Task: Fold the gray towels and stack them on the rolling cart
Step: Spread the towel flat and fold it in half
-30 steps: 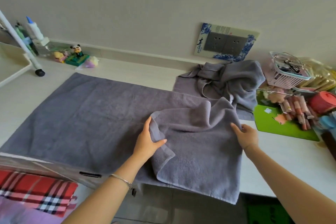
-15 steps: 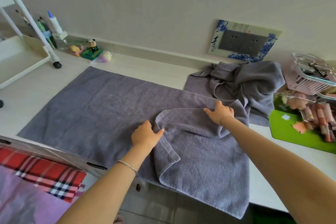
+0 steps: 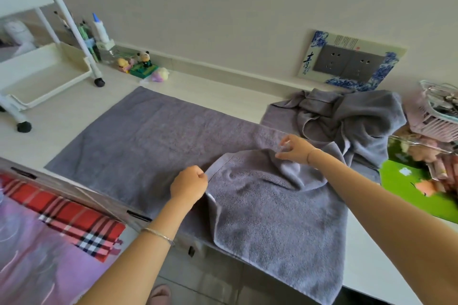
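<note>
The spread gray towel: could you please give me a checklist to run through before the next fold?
1. Left hand grips the spread towel at the flap's hem: ok.
2. Right hand pinches the flap's far edge: ok.
3. Flap lies smooth: not ok, it is rumpled near the right hand.
4. Towel fully on the table: not ok, its near end hangs over the edge.
5. Crumpled towel apart from the flap: cannot tell.
6. Rolling cart stands at the left: ok.

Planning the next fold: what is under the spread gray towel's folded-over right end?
Only the spread gray terry towel itself, on the white countertop; the folded flap hides anything else.
</note>
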### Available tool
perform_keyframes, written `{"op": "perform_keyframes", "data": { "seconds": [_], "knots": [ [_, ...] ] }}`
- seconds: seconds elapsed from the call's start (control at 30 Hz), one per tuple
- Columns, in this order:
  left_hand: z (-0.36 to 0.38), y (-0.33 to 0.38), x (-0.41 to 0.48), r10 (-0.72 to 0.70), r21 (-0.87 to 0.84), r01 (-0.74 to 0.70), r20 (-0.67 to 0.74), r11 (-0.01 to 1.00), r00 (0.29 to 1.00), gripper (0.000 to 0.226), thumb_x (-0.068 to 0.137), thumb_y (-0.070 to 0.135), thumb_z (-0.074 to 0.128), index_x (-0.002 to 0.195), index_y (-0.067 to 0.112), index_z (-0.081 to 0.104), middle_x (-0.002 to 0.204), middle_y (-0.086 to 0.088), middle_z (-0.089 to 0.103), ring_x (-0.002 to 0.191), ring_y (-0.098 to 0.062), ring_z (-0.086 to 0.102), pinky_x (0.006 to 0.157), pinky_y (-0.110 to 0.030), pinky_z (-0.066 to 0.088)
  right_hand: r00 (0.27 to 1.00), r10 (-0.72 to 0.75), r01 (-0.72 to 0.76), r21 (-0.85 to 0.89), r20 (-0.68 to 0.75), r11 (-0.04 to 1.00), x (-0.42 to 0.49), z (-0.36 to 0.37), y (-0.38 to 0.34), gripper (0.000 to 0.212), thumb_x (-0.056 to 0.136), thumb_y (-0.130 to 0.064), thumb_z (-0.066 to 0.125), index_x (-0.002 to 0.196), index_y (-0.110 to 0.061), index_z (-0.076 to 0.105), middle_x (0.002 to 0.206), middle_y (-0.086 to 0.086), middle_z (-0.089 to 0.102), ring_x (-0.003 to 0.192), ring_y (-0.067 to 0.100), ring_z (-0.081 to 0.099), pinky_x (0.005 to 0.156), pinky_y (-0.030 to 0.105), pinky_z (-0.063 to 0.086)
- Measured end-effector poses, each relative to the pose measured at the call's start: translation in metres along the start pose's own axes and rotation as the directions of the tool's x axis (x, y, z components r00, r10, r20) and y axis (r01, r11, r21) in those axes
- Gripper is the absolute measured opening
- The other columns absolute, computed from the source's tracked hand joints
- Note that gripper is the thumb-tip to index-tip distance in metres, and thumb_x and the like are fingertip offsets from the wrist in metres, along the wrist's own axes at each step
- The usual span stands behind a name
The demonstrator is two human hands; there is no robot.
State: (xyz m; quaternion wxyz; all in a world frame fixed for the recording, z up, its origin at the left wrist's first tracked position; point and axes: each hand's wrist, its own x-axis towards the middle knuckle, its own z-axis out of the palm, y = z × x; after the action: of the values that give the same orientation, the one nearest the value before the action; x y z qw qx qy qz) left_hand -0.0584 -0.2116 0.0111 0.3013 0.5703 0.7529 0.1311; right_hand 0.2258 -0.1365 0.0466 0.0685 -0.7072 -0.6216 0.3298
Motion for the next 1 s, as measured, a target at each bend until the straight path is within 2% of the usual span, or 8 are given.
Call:
{"op": "perform_keyframes", "data": {
  "seconds": [0.1,0.2,0.4,0.53,0.63,0.73,0.87,1.0],
  "knots": [
    [0.004,-0.007,-0.004,0.025,-0.061,-0.022,0.055,0.998,0.998,0.039,0.093,0.040,0.047,0.066,0.012,0.050,0.060,-0.001,0.053,0.062,-0.023,0.053,0.056,-0.030,0.037,0.993,0.119,-0.119,-0.034,0.001,0.992,0.001,0.008,-0.001,0.076,0.084,-0.038,0.068,0.142,-0.005,0.032,0.138,0.014,0.045,0.121,0.029,0.049,0.095,0.033,0.041],
    [0.007,-0.012,-0.003,0.094,-0.080,-0.086,0.108,0.993,0.990,0.050,0.085,0.037,0.065,0.055,0.019,0.030,0.048,0.006,0.029,0.046,-0.012,0.030,0.046,-0.026,0.022,0.998,0.052,-0.053,0.021,0.043,0.998,0.000,0.014,-0.004,0.075,0.085,-0.022,0.069,0.146,-0.017,0.027,0.141,0.015,0.042,0.121,0.032,0.049,0.091,0.033,0.044],
    [0.004,-0.027,-0.001,0.148,-0.136,-0.126,0.166,0.983,0.975,0.052,0.086,0.023,0.067,0.052,0.018,0.028,0.048,0.004,0.025,0.044,-0.009,0.023,0.043,-0.022,0.017,0.989,-0.130,0.141,0.223,-0.065,0.964,-0.004,0.017,0.002,0.019,0.083,-0.025,0.071,0.100,-0.017,0.073,0.093,0.000,0.068,0.082,0.007,0.056,0.072,0.008,0.042],
    [0.004,-0.031,-0.002,0.150,-0.190,-0.120,0.155,0.974,0.976,0.051,0.088,0.020,0.065,0.054,0.017,0.027,0.049,0.003,0.023,0.047,-0.011,0.021,0.047,-0.026,0.016,0.928,0.124,0.166,0.689,-0.351,0.706,-0.012,0.009,-0.012,0.030,0.079,-0.039,0.072,0.058,-0.018,0.067,0.059,-0.005,0.057,0.060,0.001,0.050,0.061,0.014,0.041],
    [0.006,-0.034,-0.004,0.156,-0.184,-0.128,0.145,0.975,0.977,0.049,0.088,0.019,0.064,0.055,0.017,0.029,0.050,0.003,0.025,0.046,-0.010,0.022,0.044,-0.023,0.017,0.943,0.113,0.056,0.485,-0.313,0.873,-0.010,0.012,0.000,0.037,0.079,-0.030,0.074,0.053,-0.017,0.052,0.056,-0.001,0.047,0.059,0.010,0.042,0.064,0.023,0.037],
    [0.007,-0.035,-0.004,0.166,-0.177,-0.141,0.136,0.974,0.977,0.048,0.089,0.020,0.064,0.056,0.016,0.029,0.050,0.003,0.026,0.046,-0.010,0.023,0.043,-0.022,0.018,0.968,0.129,-0.079,0.228,-0.215,0.971,-0.010,0.025,0.014,0.016,0.083,-0.027,0.070,0.077,-0.014,0.062,0.086,0.005,0.063,0.084,0.020,0.056,0.076,0.026,0.038],
    [0.005,-0.032,-0.003,0.165,-0.219,-0.122,0.191,0.968,0.968,0.047,0.086,0.029,0.067,0.058,0.017,0.030,0.053,0.003,0.027,0.048,-0.011,0.027,0.048,-0.025,0.022,0.964,0.224,-0.176,0.288,-0.142,0.941,-0.009,0.032,0.004,0.062,0.086,-0.034,0.066,0.130,-0.001,0.037,0.121,0.015,0.051,0.109,0.029,0.051,0.084,0.033,0.040],
    [0.008,-0.023,-0.013,0.151,-0.301,-0.039,0.359,0.953,0.921,0.040,0.079,0.038,0.074,0.070,0.015,0.042,0.059,0.007,0.031,0.055,-0.009,0.032,0.050,-0.022,0.026,0.945,0.316,-0.280,0.294,-0.081,0.914,0.000,0.032,-0.009,0.051,0.082,-0.044,0.067,0.106,-0.001,0.056,0.094,0.013,0.056,0.095,0.029,0.051,0.071,0.031,0.042]
  ]
}}
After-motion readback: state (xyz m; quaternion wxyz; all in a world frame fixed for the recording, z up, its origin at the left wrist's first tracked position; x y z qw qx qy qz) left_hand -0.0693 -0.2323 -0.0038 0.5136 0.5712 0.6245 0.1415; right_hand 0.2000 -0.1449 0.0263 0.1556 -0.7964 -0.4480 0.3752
